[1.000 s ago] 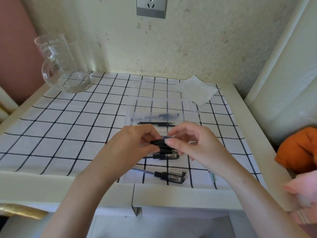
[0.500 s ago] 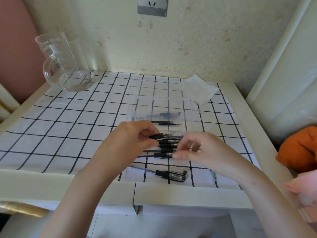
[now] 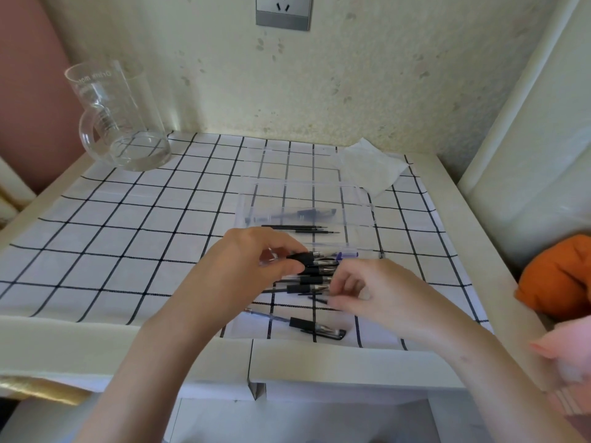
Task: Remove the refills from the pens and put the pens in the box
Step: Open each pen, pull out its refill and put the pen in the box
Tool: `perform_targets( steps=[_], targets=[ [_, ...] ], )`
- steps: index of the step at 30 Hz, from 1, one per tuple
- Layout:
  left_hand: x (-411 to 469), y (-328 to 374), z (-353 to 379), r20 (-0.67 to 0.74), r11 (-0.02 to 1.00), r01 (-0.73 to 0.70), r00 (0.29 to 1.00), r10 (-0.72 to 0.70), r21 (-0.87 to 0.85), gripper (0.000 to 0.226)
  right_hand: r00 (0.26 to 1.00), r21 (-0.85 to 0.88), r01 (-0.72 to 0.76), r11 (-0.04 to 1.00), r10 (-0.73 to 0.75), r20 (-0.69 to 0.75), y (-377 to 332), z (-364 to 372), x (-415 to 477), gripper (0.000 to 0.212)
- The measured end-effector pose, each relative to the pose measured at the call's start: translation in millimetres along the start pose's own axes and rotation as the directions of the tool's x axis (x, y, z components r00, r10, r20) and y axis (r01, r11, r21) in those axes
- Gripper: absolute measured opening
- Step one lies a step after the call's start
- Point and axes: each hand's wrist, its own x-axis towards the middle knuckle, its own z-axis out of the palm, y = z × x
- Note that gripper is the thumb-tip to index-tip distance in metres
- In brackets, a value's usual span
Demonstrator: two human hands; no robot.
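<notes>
My left hand [image 3: 252, 260] grips a pen [image 3: 302, 258] by its black grip section, tip pointing right, just above a pile of several black-gripped pens [image 3: 315, 278] on the checked cloth. My right hand [image 3: 371, 292] is lower and to the right, fingers curled, its thumb and forefinger pinching a thin black pen part [image 3: 316, 299] at the pile's near edge. Behind the pile stands the clear plastic box [image 3: 358, 199] with one pen [image 3: 307, 214] inside. Thin black refills [image 3: 297, 228] lie along its near side. Another capped pen [image 3: 310, 326] lies near the table's front edge.
A glass measuring jug [image 3: 118, 119] stands at the back left. A crumpled white tissue [image 3: 371, 164] lies at the back right, beside a clear lid [image 3: 287, 161]. An orange cloth [image 3: 556, 276] sits beyond the right edge. A wall with a socket closes the back.
My right hand came away from the tip of the pen in my left hand and dropped down and right to the near edge of the pile. The left hand barely moved.
</notes>
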Motion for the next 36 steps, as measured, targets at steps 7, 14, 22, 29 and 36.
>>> perform_targets(
  steps=[7,14,22,29,36],
  targets=[
    [2.0,-0.7,-1.4,-0.086,0.995,-0.015,0.996,0.007,-0.097,0.014,0.979,0.518,0.128,0.846,-0.024,-0.203,18.6,-30.0,-1.3,0.009],
    [1.1,1.4,-2.2,-0.104,0.995,-0.042,0.994,0.032,-0.092,0.013,0.949,0.623,0.229,0.748,-0.028,-0.315,12.8,-28.2,2.7,0.009],
    [1.6,4.1,1.8,-0.1,0.991,-0.037,0.995,0.025,-0.128,0.013,0.963,0.653,0.21,0.728,-0.04,-0.265,3.0,-18.2,7.8,0.007],
    [2.2,4.5,8.5,-0.14,0.981,-0.03,0.99,0.003,-0.191,0.012,0.944,0.677,0.258,0.69,-0.032,-0.328,-0.6,-10.1,11.5,0.012],
    [5.6,6.7,17.8,-0.142,0.972,-0.032,0.99,-0.002,-0.233,0.009,0.939,0.707,0.252,0.661,0.01,-0.344,4.1,-7.7,12.3,0.015]
  ],
)
